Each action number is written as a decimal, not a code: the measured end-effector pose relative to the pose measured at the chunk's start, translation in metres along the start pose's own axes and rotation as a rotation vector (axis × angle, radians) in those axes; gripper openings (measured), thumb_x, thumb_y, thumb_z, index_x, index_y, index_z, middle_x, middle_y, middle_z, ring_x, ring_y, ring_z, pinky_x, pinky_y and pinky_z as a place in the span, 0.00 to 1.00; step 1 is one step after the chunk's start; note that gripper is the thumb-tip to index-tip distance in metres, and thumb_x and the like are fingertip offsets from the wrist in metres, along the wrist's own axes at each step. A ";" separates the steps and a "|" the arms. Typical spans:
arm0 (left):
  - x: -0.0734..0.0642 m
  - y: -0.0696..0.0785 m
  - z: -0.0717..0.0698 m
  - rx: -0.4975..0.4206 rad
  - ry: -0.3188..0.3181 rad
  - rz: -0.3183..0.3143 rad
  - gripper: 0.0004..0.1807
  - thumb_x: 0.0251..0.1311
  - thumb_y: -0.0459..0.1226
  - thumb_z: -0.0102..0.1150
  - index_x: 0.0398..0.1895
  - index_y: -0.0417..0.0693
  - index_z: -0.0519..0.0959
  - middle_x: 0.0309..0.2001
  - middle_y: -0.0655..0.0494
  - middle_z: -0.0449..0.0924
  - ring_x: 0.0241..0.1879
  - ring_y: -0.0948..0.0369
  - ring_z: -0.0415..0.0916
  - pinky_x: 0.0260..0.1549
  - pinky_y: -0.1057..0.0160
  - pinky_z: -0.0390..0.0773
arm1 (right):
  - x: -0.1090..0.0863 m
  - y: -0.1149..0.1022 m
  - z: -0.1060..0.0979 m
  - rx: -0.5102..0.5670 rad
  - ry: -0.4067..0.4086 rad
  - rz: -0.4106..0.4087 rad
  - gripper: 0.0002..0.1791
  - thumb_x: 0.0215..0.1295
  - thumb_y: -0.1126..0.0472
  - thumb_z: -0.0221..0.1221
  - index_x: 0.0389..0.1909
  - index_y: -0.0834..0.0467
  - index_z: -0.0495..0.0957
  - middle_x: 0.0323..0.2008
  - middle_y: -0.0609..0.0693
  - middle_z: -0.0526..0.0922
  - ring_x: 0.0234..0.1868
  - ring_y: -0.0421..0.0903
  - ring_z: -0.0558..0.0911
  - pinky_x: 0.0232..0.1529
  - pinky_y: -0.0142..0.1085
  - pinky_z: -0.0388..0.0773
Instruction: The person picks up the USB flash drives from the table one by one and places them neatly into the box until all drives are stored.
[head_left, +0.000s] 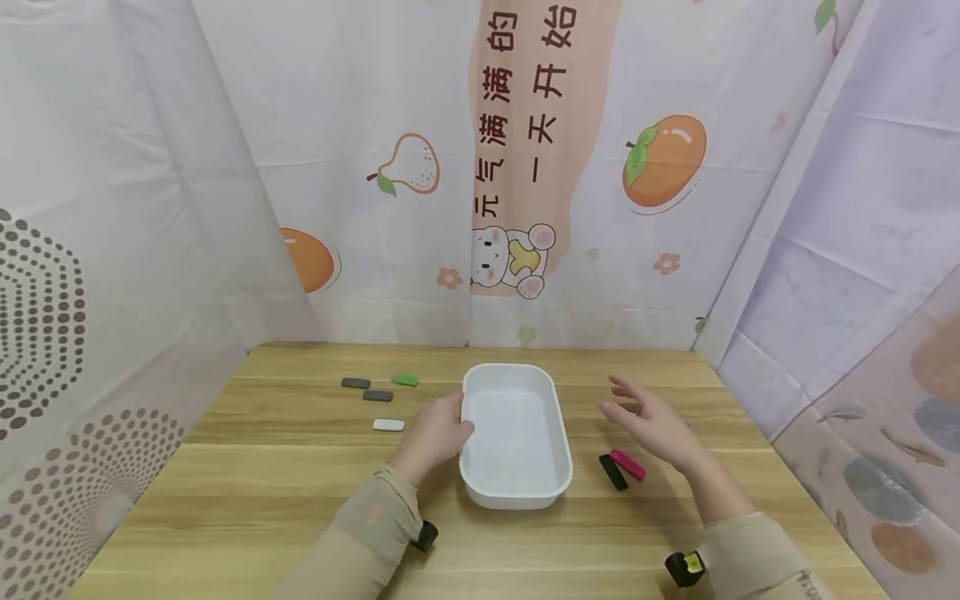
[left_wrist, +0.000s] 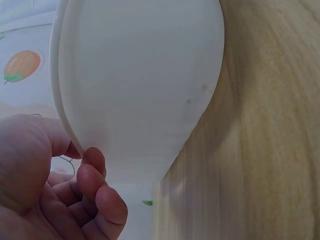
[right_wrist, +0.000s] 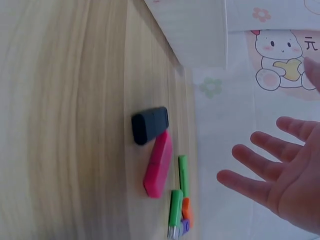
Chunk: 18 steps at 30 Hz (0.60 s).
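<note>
A white rectangular plastic tray (head_left: 516,437) stands on the wooden table. My left hand (head_left: 435,435) pinches its left rim between thumb and fingers, as the left wrist view (left_wrist: 90,185) shows. To the tray's right, my right hand (head_left: 651,423) hovers with fingers spread, holding nothing. Just below it lie a black stick (head_left: 613,472) and a pink stick (head_left: 628,464), apparently capped USB drives, touching or nearly so. Beyond them in the right wrist view are a green USB stick (right_wrist: 175,207) with a metal end, another green stick (right_wrist: 183,175), and small orange (right_wrist: 187,209) and purple pieces.
Left of the tray lie two dark grey sticks (head_left: 378,396), a green one (head_left: 406,380) and a white one (head_left: 388,425). Printed curtains (head_left: 360,100) enclose the table (head_left: 247,500) at the back and sides. A black camera (head_left: 684,568) sits at my right wrist.
</note>
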<state>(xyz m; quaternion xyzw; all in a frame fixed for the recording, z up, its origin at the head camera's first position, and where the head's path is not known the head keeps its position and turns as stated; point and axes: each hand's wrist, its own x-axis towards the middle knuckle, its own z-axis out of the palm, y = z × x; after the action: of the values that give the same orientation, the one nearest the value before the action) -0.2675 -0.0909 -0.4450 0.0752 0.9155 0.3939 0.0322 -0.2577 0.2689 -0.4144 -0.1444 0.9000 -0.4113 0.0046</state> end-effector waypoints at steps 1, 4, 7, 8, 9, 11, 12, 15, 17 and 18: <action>0.000 0.000 0.000 0.002 0.002 0.002 0.33 0.67 0.35 0.57 0.74 0.37 0.65 0.21 0.53 0.75 0.17 0.60 0.71 0.17 0.62 0.73 | 0.000 0.001 -0.002 -0.016 0.006 -0.004 0.40 0.75 0.42 0.56 0.77 0.62 0.58 0.69 0.71 0.67 0.64 0.71 0.72 0.51 0.57 0.80; 0.000 0.001 0.000 0.007 0.007 0.003 0.33 0.67 0.35 0.57 0.74 0.36 0.65 0.21 0.53 0.75 0.17 0.60 0.71 0.17 0.62 0.73 | 0.000 0.004 -0.006 -0.090 0.033 -0.011 0.39 0.74 0.43 0.57 0.75 0.64 0.61 0.66 0.72 0.70 0.62 0.72 0.74 0.51 0.58 0.79; 0.000 0.001 0.001 0.017 0.009 0.005 0.33 0.67 0.36 0.57 0.74 0.36 0.65 0.21 0.54 0.75 0.17 0.61 0.71 0.17 0.62 0.73 | 0.000 0.009 -0.010 -0.169 0.062 -0.023 0.37 0.74 0.45 0.59 0.72 0.66 0.66 0.63 0.73 0.73 0.58 0.72 0.77 0.53 0.60 0.77; 0.000 0.001 0.001 0.018 0.010 0.005 0.33 0.67 0.36 0.57 0.74 0.36 0.65 0.22 0.54 0.75 0.17 0.60 0.71 0.17 0.62 0.73 | 0.000 0.011 -0.012 -0.187 0.068 -0.022 0.37 0.73 0.45 0.59 0.71 0.66 0.67 0.62 0.72 0.74 0.57 0.71 0.78 0.53 0.60 0.77; 0.000 0.001 0.002 0.020 0.010 0.006 0.33 0.67 0.36 0.57 0.74 0.36 0.65 0.22 0.54 0.75 0.18 0.60 0.71 0.17 0.62 0.73 | 0.000 0.014 -0.013 -0.201 0.072 -0.022 0.36 0.73 0.45 0.60 0.70 0.67 0.67 0.61 0.72 0.75 0.56 0.69 0.79 0.52 0.60 0.78; 0.000 0.002 0.001 0.026 0.011 0.007 0.33 0.67 0.36 0.57 0.74 0.37 0.65 0.22 0.53 0.75 0.18 0.60 0.72 0.18 0.61 0.73 | -0.001 0.018 -0.015 -0.227 0.078 -0.022 0.36 0.72 0.46 0.61 0.69 0.67 0.69 0.60 0.72 0.76 0.54 0.67 0.81 0.50 0.59 0.79; -0.001 0.002 0.001 0.030 0.012 0.007 0.33 0.67 0.36 0.57 0.74 0.37 0.66 0.23 0.53 0.75 0.18 0.60 0.72 0.18 0.61 0.74 | -0.001 0.021 -0.016 -0.233 0.078 -0.023 0.35 0.72 0.47 0.62 0.69 0.68 0.69 0.60 0.72 0.76 0.53 0.66 0.82 0.50 0.58 0.79; -0.001 0.002 0.001 0.036 0.014 0.004 0.32 0.67 0.36 0.57 0.74 0.36 0.66 0.26 0.53 0.77 0.20 0.59 0.73 0.20 0.61 0.75 | -0.002 0.027 -0.017 -0.243 0.074 -0.030 0.33 0.71 0.51 0.64 0.67 0.69 0.70 0.58 0.72 0.77 0.51 0.65 0.82 0.49 0.57 0.80; -0.001 0.001 0.001 0.045 0.017 0.004 0.32 0.67 0.36 0.57 0.74 0.36 0.66 0.28 0.54 0.77 0.21 0.59 0.73 0.21 0.61 0.75 | -0.003 0.029 -0.017 -0.249 0.064 -0.034 0.31 0.69 0.54 0.66 0.63 0.71 0.73 0.55 0.72 0.79 0.49 0.65 0.83 0.48 0.57 0.80; -0.001 0.001 0.002 0.049 0.017 0.004 0.32 0.67 0.36 0.57 0.74 0.36 0.66 0.29 0.54 0.77 0.22 0.59 0.73 0.21 0.61 0.75 | -0.004 0.031 -0.016 -0.257 0.059 -0.031 0.29 0.68 0.56 0.67 0.61 0.71 0.75 0.53 0.71 0.81 0.48 0.64 0.83 0.47 0.56 0.81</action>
<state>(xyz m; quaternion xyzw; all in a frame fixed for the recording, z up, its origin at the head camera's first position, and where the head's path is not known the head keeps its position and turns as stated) -0.2666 -0.0890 -0.4453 0.0744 0.9250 0.3720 0.0218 -0.2642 0.3009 -0.4268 -0.1455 0.9427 -0.2967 -0.0467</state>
